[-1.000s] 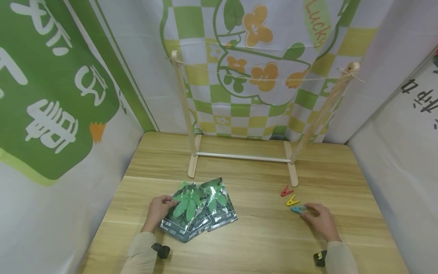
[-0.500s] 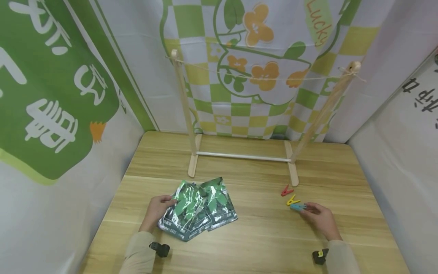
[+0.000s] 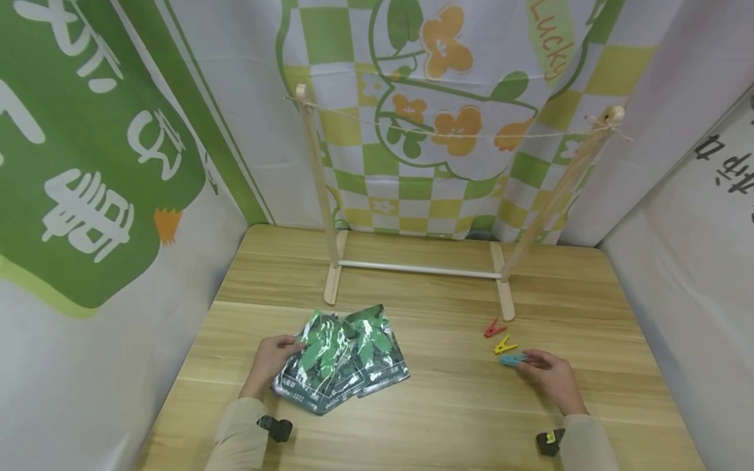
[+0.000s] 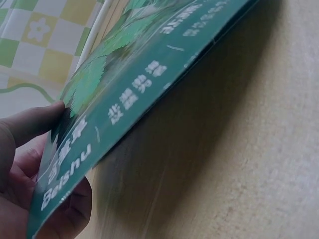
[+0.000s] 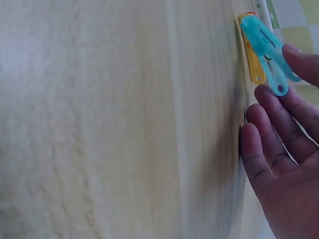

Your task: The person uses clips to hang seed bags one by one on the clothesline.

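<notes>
In the head view my left hand (image 3: 272, 362) pinches the left edge of a glossy green seed packet (image 3: 309, 373) with a leaf picture. The left wrist view shows the thumb on the front of that packet (image 4: 124, 94), its near edge raised off the table. It overlaps other packets, among them the rightmost packet (image 3: 377, 350). My right hand (image 3: 550, 378) holds a blue clothespin (image 3: 514, 359) between thumb and fingers; its other fingers extend loosely in the right wrist view. Just beyond lie a yellow clothespin (image 3: 504, 345) and a red clothespin (image 3: 493, 328).
A wooden stand stands at the back of the table (image 3: 448, 405), with a left post (image 3: 318, 183), a right post (image 3: 556, 196) and a white bottom rod (image 3: 418, 269). A thin string (image 3: 489, 137) spans the post tops. Printed curtains (image 3: 424, 190) hang behind it.
The left packet has tilted, and its glare has shifted. In my right hand the blue clothespin has turned slightly and shows more of its flat side. Both arms have barely moved.
</notes>
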The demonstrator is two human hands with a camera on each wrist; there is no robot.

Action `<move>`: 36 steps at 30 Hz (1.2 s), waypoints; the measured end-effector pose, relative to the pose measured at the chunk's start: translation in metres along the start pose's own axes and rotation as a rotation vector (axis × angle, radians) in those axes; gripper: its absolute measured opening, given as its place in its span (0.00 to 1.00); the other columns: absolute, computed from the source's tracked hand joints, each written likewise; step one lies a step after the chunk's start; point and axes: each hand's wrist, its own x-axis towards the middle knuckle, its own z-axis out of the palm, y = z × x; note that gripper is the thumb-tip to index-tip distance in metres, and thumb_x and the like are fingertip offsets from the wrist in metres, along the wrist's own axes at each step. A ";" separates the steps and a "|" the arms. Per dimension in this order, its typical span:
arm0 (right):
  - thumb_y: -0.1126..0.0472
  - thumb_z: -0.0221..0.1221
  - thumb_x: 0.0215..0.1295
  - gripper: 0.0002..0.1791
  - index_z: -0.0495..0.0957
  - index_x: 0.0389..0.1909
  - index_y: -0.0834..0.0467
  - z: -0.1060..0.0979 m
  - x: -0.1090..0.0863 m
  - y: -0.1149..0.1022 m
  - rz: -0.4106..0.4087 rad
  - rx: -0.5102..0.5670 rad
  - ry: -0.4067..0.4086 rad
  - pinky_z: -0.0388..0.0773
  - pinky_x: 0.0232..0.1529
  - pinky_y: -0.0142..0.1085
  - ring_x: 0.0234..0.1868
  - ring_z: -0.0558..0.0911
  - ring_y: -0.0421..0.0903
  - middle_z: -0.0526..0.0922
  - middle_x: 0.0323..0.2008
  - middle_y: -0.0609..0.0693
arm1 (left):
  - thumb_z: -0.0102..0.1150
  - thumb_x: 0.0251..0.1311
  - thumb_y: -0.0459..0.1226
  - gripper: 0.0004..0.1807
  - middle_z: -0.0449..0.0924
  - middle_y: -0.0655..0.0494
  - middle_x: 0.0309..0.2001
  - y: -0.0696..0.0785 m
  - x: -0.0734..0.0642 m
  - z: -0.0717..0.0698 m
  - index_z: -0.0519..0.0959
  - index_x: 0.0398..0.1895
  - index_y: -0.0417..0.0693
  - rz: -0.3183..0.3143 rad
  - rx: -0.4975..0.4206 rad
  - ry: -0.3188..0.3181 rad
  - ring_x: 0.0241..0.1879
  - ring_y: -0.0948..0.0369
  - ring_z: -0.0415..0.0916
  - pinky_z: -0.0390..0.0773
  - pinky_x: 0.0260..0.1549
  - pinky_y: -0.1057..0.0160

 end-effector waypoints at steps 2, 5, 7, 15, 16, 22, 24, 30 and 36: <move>0.47 0.66 0.60 0.32 0.75 0.60 0.62 0.000 -0.001 -0.001 0.013 0.019 -0.003 0.75 0.46 0.26 0.43 0.79 0.31 0.82 0.54 0.61 | 0.61 0.62 0.40 0.20 0.80 0.34 0.51 0.001 0.000 0.000 0.79 0.51 0.32 0.010 -0.006 -0.004 0.51 0.45 0.77 0.76 0.52 0.48; 0.47 0.66 0.60 0.33 0.74 0.61 0.62 -0.001 -0.001 -0.002 0.035 0.049 -0.002 0.75 0.45 0.25 0.42 0.78 0.28 0.81 0.55 0.61 | 0.61 0.62 0.41 0.22 0.78 0.34 0.55 0.001 0.000 -0.002 0.78 0.52 0.33 0.001 -0.036 -0.021 0.56 0.42 0.74 0.72 0.58 0.44; 0.47 0.66 0.59 0.33 0.74 0.61 0.62 -0.001 -0.002 -0.004 0.050 0.067 0.000 0.75 0.44 0.24 0.41 0.77 0.27 0.81 0.55 0.61 | 0.60 0.63 0.43 0.23 0.77 0.34 0.57 0.002 0.000 -0.003 0.77 0.54 0.34 -0.010 -0.061 -0.038 0.60 0.41 0.71 0.68 0.62 0.42; 0.42 0.65 0.60 0.35 0.74 0.62 0.60 -0.002 -0.003 -0.006 0.094 0.077 -0.008 0.73 0.47 0.26 0.44 0.76 0.29 0.81 0.57 0.58 | 0.59 0.65 0.44 0.24 0.75 0.36 0.60 0.003 -0.001 -0.005 0.77 0.56 0.35 -0.022 -0.121 -0.057 0.62 0.43 0.69 0.65 0.65 0.43; 0.42 0.64 0.60 0.35 0.73 0.62 0.59 -0.003 -0.003 -0.007 0.094 0.076 -0.012 0.74 0.48 0.27 0.45 0.76 0.30 0.80 0.57 0.58 | 0.58 0.66 0.44 0.24 0.75 0.36 0.60 0.004 -0.002 -0.005 0.76 0.56 0.34 -0.019 -0.129 -0.059 0.62 0.44 0.69 0.66 0.64 0.43; 0.46 0.61 0.65 0.33 0.69 0.66 0.60 -0.004 -0.005 -0.012 0.096 0.101 -0.058 0.77 0.53 0.31 0.49 0.77 0.33 0.76 0.62 0.60 | 0.56 0.67 0.44 0.25 0.75 0.38 0.59 0.006 -0.004 -0.007 0.74 0.59 0.34 -0.016 -0.192 -0.068 0.57 0.49 0.73 0.73 0.59 0.51; 0.46 0.61 0.65 0.34 0.68 0.67 0.60 -0.005 -0.006 -0.015 0.104 0.119 -0.066 0.77 0.52 0.29 0.48 0.77 0.31 0.75 0.63 0.60 | 0.56 0.67 0.45 0.25 0.75 0.40 0.59 0.006 -0.004 -0.008 0.74 0.59 0.35 -0.019 -0.203 -0.071 0.57 0.51 0.74 0.73 0.58 0.52; 0.43 0.63 0.63 0.36 0.68 0.66 0.60 -0.007 -0.007 -0.020 0.128 0.152 -0.056 0.74 0.61 0.40 0.54 0.77 0.40 0.74 0.64 0.60 | 0.56 0.67 0.45 0.23 0.77 0.41 0.57 0.008 -0.002 -0.011 0.75 0.57 0.36 -0.008 -0.208 -0.055 0.56 0.51 0.73 0.73 0.58 0.53; 0.40 0.57 0.66 0.36 0.67 0.67 0.58 -0.010 -0.006 -0.028 0.097 0.157 -0.036 0.74 0.62 0.39 0.58 0.77 0.41 0.70 0.67 0.60 | 0.55 0.67 0.45 0.23 0.76 0.45 0.57 0.014 0.000 -0.015 0.75 0.57 0.38 -0.019 -0.216 -0.039 0.53 0.57 0.73 0.72 0.48 0.67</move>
